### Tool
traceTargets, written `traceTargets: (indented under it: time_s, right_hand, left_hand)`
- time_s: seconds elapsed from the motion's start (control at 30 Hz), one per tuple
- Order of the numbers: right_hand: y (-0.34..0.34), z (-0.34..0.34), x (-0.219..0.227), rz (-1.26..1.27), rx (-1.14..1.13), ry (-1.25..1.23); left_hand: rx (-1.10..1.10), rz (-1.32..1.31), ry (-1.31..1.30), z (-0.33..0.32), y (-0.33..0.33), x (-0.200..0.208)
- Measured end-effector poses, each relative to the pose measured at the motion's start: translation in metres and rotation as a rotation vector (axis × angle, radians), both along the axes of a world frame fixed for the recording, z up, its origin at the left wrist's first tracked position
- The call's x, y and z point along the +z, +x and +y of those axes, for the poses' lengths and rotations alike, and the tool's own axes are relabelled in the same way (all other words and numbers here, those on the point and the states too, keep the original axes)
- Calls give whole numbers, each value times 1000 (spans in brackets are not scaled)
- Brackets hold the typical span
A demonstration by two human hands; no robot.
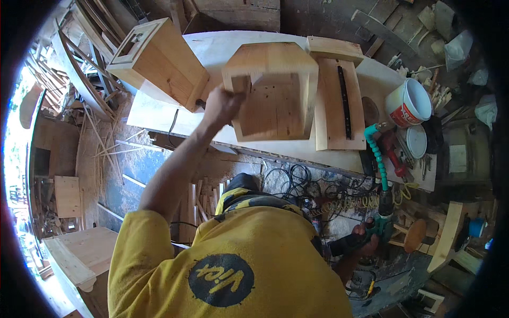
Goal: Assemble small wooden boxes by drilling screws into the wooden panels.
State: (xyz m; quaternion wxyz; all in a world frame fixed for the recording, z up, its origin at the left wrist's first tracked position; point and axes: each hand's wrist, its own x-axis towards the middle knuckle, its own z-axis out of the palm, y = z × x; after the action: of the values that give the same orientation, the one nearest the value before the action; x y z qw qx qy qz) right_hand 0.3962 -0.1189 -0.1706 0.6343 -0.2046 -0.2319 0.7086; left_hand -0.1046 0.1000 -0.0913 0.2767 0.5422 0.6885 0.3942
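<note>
My left hand (pixel 225 108) is closed on the left wall of an open-fronted wooden box (pixel 275 114) with angled upper corners. The box rests on the pale worktable, slightly blurred, and its hollow side shows. Low on the right, my right hand (pixel 367 238) is wrapped round a green and black hand-held tool (pixel 383 222). A teal segmented hose (pixel 377 153) rises from near this tool toward the table's right end. How the fingers sit on the tool is partly hidden by shadow.
Left of the box stands another wooden case (pixel 169 63); to its right lies a curved wooden piece (pixel 336 106) with a dark strip. A white bucket (pixel 409 103) and a red tool (pixel 392 153) sit at the right end. Black cables (pixel 294 180) tangle below the table (pixel 151 114).
</note>
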Motion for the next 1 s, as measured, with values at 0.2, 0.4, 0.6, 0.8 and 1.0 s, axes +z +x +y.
traceTargets:
  time_s: [0.2,0.4,0.6,0.8,1.0]
  right_hand:
    - [-2,-12,-8,-11,-21,-29]
    - [-10,-37,-14,117,-93,-19]
    - [-31,-50,5,-9,-247,-89]
    - [-55,-49,33,-2,-267,-93]
    - [-39,-60,8,-48,-327,-105]
  left_hand:
    - [107,-23,90,56,-10,36]
    - [129,-72,241,69,-12,5]
    - [121,-580,146,60,-3,22]
    - [20,-690,-21,54,-37,48]
    - [-130,-540,-110,36,-45,95]
